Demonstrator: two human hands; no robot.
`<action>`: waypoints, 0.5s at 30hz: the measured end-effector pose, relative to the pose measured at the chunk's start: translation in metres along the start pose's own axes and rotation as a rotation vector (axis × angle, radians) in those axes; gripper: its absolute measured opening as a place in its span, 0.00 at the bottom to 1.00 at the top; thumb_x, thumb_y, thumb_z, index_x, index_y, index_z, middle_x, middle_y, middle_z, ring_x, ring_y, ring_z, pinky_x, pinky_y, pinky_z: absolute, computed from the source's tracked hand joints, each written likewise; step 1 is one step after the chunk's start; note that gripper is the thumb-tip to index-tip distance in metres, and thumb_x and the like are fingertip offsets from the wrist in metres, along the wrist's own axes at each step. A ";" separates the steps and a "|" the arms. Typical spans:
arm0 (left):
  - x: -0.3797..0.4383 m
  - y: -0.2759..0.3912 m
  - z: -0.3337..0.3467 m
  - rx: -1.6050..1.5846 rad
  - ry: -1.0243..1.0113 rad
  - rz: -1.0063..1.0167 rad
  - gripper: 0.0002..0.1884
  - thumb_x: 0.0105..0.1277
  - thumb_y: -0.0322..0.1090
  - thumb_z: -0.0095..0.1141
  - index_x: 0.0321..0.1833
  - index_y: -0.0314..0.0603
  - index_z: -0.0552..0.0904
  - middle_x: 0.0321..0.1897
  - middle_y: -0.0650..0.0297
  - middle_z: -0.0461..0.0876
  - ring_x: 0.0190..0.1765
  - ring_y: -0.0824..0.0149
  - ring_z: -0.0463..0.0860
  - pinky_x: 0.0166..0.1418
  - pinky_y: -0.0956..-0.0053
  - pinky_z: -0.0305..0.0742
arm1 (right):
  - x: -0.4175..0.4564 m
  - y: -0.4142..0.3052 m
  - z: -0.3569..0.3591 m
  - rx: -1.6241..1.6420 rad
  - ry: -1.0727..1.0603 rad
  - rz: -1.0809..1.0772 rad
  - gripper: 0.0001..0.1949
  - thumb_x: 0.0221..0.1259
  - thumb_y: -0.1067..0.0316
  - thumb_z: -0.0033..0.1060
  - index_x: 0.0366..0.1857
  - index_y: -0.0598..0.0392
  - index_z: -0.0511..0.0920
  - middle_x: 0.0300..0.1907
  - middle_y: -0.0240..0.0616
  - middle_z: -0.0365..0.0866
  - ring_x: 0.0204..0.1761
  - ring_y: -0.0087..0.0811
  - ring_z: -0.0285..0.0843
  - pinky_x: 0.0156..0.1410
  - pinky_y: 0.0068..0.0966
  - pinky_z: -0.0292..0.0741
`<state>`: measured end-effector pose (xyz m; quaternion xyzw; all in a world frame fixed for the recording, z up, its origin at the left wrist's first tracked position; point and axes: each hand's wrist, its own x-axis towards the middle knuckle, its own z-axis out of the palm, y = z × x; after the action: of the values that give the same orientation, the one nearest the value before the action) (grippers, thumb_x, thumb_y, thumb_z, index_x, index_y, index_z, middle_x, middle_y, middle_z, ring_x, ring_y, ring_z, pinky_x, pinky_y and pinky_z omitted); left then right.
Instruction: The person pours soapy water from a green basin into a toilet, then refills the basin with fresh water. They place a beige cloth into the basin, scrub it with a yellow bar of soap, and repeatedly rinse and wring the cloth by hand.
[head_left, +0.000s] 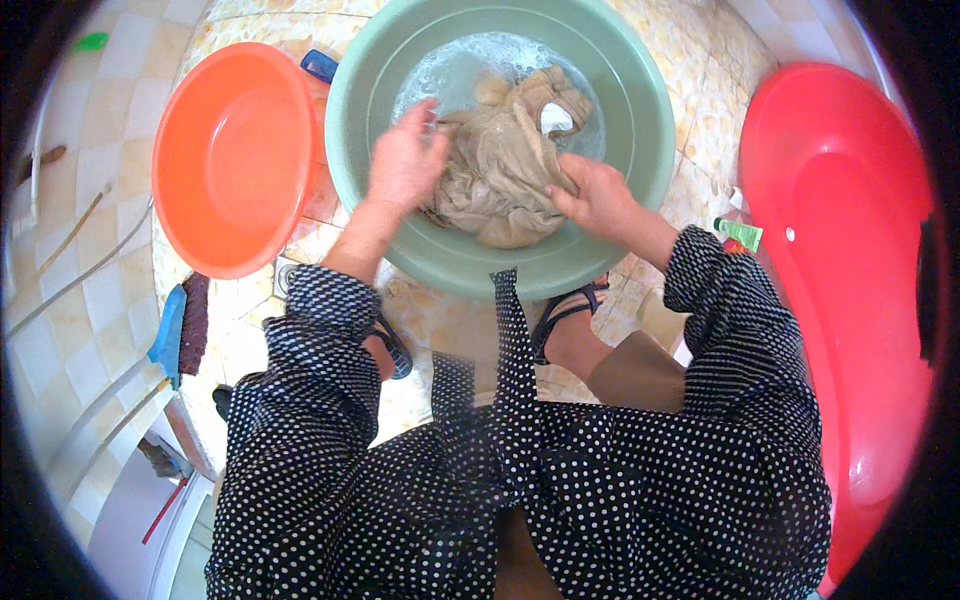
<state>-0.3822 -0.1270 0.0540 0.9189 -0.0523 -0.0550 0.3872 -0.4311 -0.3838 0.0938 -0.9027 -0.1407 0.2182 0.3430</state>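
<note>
A large green plastic basin (641, 142) stands before me with sudsy water (450, 64) in it. A wet, bunched tan cloth garment (499, 172) lies in the basin, with a white patch showing near its upper right. My right hand (600, 196) grips the garment's right edge between thumb and fingers. Slightly blurred, my left hand (409, 161) is at the garment's left side, fingers apart and holding nothing that I can see. Part of the cloth lies behind each hand.
An orange basin (236, 161) is left of the green one, near a dark blue object (319, 66). A long red plastic tub (840, 225) is at the right, beside a green tube (739, 232). A blue-headed broom (171, 330) leans at the left. My sandalled feet flank the basin's near rim.
</note>
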 end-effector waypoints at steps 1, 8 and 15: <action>-0.001 0.008 0.010 -0.054 -0.068 -0.077 0.21 0.60 0.39 0.53 0.55 0.37 0.76 0.43 0.50 0.82 0.49 0.47 0.80 0.55 0.60 0.73 | -0.004 -0.006 -0.003 -0.069 0.018 -0.178 0.09 0.52 0.65 0.60 0.34 0.55 0.74 0.33 0.44 0.77 0.39 0.48 0.76 0.44 0.38 0.74; 0.007 0.016 0.051 -1.398 -0.369 -0.651 0.29 0.71 0.55 0.38 0.62 0.36 0.68 0.56 0.54 0.74 0.56 0.57 0.75 0.63 0.60 0.69 | -0.015 -0.042 0.011 -0.323 -0.020 -0.540 0.17 0.46 0.64 0.63 0.42 0.54 0.74 0.36 0.42 0.71 0.35 0.43 0.73 0.39 0.39 0.72; -0.014 -0.012 0.011 -1.887 -0.210 -0.561 0.23 0.73 0.50 0.36 0.58 0.40 0.71 0.53 0.54 0.75 0.54 0.55 0.76 0.60 0.58 0.73 | -0.010 -0.061 0.062 -0.032 -0.139 -0.483 0.25 0.51 0.67 0.59 0.57 0.55 0.67 0.45 0.47 0.73 0.50 0.48 0.74 0.53 0.40 0.75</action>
<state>-0.3965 -0.1244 0.0390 0.2034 0.1985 -0.2449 0.9270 -0.4764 -0.3092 0.0970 -0.8309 -0.3793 0.1893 0.3604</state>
